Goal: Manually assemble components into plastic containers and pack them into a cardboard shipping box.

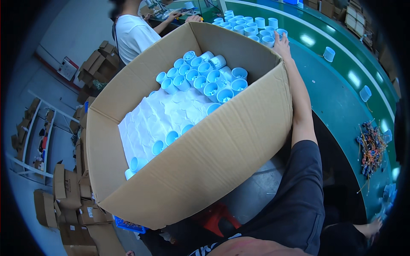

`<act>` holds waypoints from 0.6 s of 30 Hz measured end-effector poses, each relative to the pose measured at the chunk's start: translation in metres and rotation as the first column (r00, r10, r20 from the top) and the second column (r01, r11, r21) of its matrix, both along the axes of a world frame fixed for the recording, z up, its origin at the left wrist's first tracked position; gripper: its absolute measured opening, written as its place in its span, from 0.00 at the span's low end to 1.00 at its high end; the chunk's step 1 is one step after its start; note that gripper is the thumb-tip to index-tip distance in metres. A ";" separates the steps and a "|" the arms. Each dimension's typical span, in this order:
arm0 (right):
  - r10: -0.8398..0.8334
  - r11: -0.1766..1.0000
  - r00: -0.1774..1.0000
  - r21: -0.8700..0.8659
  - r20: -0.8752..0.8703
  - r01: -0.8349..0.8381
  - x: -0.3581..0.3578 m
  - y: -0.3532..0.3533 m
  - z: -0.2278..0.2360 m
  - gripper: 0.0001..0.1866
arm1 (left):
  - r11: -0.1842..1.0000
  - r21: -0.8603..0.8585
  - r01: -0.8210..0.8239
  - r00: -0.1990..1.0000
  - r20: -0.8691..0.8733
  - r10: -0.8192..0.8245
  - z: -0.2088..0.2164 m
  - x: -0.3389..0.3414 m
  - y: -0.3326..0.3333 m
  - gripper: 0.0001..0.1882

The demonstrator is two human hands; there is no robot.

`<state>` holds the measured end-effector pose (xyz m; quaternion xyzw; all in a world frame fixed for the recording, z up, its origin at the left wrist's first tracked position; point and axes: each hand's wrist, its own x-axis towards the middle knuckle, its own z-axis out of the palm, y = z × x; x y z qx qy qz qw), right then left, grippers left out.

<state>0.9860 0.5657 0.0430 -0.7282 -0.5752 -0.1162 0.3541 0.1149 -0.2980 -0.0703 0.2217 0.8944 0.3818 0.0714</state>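
Note:
My right arm reaches past the right side of a large open cardboard box (200, 166). At the end of it, my right hand (282, 46) has its fingers closed on a light blue cup (281, 32) at the near edge of a group of similar cups (250, 24) on the green table. Inside the box, several light blue cups (205, 68) stand packed at the far end, with small parts in some of them. A white crumpled sheet (164, 113) lies beside them, and a few cups (158, 147) line the near wall. My left hand does not show.
The green table (329, 94) curves along the right, with single cups (328, 54) and a heap of small wired parts (372, 147). A co-worker in a white shirt (134, 36) is beyond the box. Cardboard boxes (70, 192) and a shelf rack (32, 132) are at left.

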 end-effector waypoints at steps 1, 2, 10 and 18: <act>0.007 1.000 1.000 -0.009 -0.001 -0.007 -0.006 0.004 0.005 0.59 | 1.000 0.000 -0.007 1.000 -0.013 0.007 0.003 -0.009 0.002 0.08; 0.021 0.999 1.000 -0.028 -0.001 -0.021 -0.010 0.005 0.003 0.60 | 0.959 0.012 0.285 0.912 -0.310 -0.267 0.008 -0.017 -0.003 0.09; 0.072 0.997 0.991 0.012 -0.116 -0.071 0.000 -0.004 -0.006 0.61 | 0.998 0.032 -0.059 0.997 -0.040 0.060 0.009 -0.016 0.034 0.08; 0.335 0.940 0.698 0.274 -0.633 -0.202 0.035 -0.039 -0.030 0.50 | 0.983 0.166 0.084 0.996 -0.017 -0.082 -0.010 0.029 0.058 0.11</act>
